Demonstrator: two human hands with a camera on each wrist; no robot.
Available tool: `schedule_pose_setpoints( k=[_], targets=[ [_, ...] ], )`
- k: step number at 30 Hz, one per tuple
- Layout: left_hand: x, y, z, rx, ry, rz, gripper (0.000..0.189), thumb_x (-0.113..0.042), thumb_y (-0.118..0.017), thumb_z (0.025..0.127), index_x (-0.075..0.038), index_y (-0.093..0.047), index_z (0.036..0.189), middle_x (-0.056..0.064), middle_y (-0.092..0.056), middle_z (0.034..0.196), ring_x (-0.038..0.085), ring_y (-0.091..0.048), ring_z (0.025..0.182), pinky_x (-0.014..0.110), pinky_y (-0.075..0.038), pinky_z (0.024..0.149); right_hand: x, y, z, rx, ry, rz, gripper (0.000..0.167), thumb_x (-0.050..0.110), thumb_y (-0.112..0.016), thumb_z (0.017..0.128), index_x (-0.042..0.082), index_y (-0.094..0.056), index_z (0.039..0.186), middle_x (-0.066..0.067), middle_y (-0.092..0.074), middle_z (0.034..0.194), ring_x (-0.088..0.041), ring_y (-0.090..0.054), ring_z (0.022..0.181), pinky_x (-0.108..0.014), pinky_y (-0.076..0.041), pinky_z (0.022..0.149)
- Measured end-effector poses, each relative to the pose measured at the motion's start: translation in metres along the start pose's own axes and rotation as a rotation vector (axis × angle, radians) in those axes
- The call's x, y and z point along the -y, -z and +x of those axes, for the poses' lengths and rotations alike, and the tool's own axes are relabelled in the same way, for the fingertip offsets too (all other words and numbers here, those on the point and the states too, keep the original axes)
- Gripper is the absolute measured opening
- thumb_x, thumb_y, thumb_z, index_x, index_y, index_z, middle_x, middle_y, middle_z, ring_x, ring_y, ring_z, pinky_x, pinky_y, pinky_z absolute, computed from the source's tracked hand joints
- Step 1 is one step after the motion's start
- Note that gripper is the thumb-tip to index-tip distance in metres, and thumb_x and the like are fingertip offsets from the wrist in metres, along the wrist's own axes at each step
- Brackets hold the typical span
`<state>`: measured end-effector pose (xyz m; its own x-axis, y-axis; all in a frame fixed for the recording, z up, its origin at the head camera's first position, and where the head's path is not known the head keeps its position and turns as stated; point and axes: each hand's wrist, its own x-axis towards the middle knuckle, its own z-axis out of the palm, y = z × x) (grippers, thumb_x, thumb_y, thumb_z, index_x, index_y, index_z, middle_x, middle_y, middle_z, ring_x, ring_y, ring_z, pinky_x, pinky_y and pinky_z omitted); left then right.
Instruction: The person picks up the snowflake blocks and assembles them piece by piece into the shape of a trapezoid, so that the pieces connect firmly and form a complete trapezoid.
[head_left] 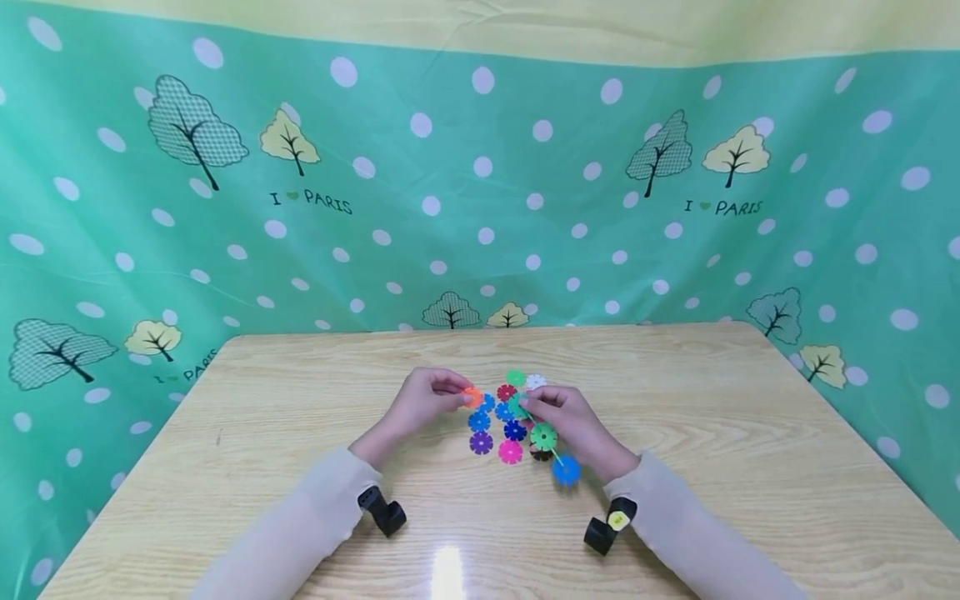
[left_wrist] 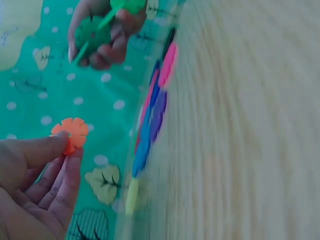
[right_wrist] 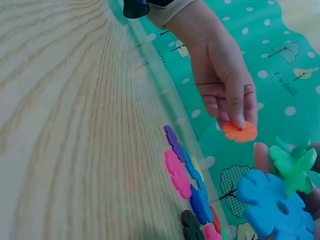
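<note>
My left hand [head_left: 422, 404] pinches an orange snowflake disc [left_wrist: 77, 134] between thumb and fingers, just above the table. Across from it, my right hand [head_left: 572, 421] holds a joined chain of snowflake discs. In that chain are a green disc [head_left: 543, 436] and a blue disc [head_left: 566, 470] at the near end, with thin light green edges between them. A darker green disc [left_wrist: 92, 32] sits at the fingers of the right hand. The orange disc and the chain are apart. The right fingers are partly hidden behind the chain in the right wrist view.
Loose flat discs lie between and below the hands, among them purple [head_left: 481, 442], pink [head_left: 511, 452], dark blue [head_left: 514, 430], red [head_left: 506, 392], light green [head_left: 515, 378] and white [head_left: 536, 382] ones. A dotted green curtain [head_left: 480, 200] hangs behind the wooden table [head_left: 262, 433].
</note>
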<state>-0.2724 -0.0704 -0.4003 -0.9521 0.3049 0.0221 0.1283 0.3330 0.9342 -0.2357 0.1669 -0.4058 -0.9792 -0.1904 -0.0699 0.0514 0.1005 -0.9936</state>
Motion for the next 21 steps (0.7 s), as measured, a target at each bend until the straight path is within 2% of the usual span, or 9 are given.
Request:
schedule_pose_setpoints(
  k=[3,10,16,21],
  targets=[
    [-0.006,-0.009,-0.005,0.012,-0.031,-0.031,0.018,-0.005,-0.071,0.082,0.001,-0.069,0.099,0.01,-0.07,0.09,0.021,-0.066,0.08,0.036,-0.056,0.074,0.001,-0.001,0.001,-0.011,-0.004,0.022,0.01,0.013,-0.063,0.09,0.005,-0.065,0.086,0.002,-0.062,0.084,-0.013,-0.056,0.077,-0.023,-0.048,0.071],
    [-0.012,-0.024,-0.014,0.0,-0.095,-0.074,0.015,-0.007,-0.071,0.083,-0.001,-0.07,0.097,0.01,-0.071,0.09,0.032,-0.067,0.086,0.024,-0.055,0.072,0.002,-0.002,0.002,-0.025,-0.045,0.049,0.008,0.013,-0.063,0.09,0.008,-0.065,0.084,0.002,-0.061,0.084,-0.012,-0.058,0.076,-0.021,-0.049,0.07],
    [-0.014,-0.03,-0.018,-0.035,-0.171,-0.093,0.011,-0.003,-0.07,0.083,-0.002,-0.07,0.094,0.01,-0.071,0.087,0.037,-0.066,0.084,0.023,-0.055,0.07,0.001,-0.003,0.002,-0.021,-0.05,0.055,0.011,0.015,-0.062,0.09,0.009,-0.064,0.082,0.001,-0.062,0.082,-0.012,-0.058,0.073,-0.021,-0.048,0.068],
    [-0.013,-0.033,-0.019,-0.054,-0.192,-0.088,0.009,-0.003,-0.07,0.082,-0.002,-0.071,0.092,0.01,-0.071,0.087,0.037,-0.066,0.082,0.022,-0.055,0.069,0.0,-0.003,0.002,-0.022,-0.053,0.062,0.011,0.014,-0.063,0.09,0.009,-0.064,0.082,0.001,-0.063,0.09,-0.011,-0.058,0.076,-0.021,-0.049,0.071]
  ],
)
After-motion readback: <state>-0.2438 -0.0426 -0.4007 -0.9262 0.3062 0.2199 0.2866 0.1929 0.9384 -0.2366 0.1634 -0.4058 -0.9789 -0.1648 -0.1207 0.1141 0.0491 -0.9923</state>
